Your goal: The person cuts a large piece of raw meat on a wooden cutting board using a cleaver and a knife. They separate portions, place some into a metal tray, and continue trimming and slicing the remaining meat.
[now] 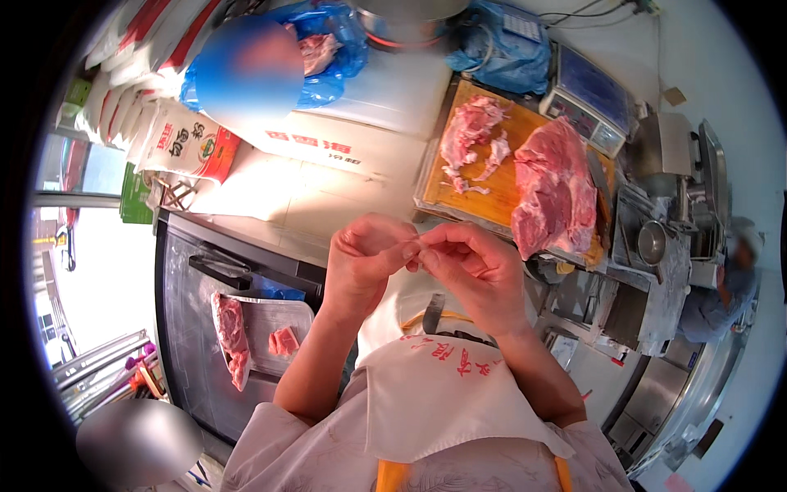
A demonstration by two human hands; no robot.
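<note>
My left hand and my right hand meet in front of my apron, raised above the floor. The thumb and fingers of each are pinched, and the fingertips touch. Whatever lies between them is too small to make out. Just beyond my right hand is a wooden cutting board. On its right side lies a large slab of raw meat, and on its left a pile of pale meat trimmings.
A scale and a blue plastic bag stand behind the board. To my left, a dark cabinet top bears a metal tray and a long meat strip. A white chest freezer is ahead. At far right, a person stands.
</note>
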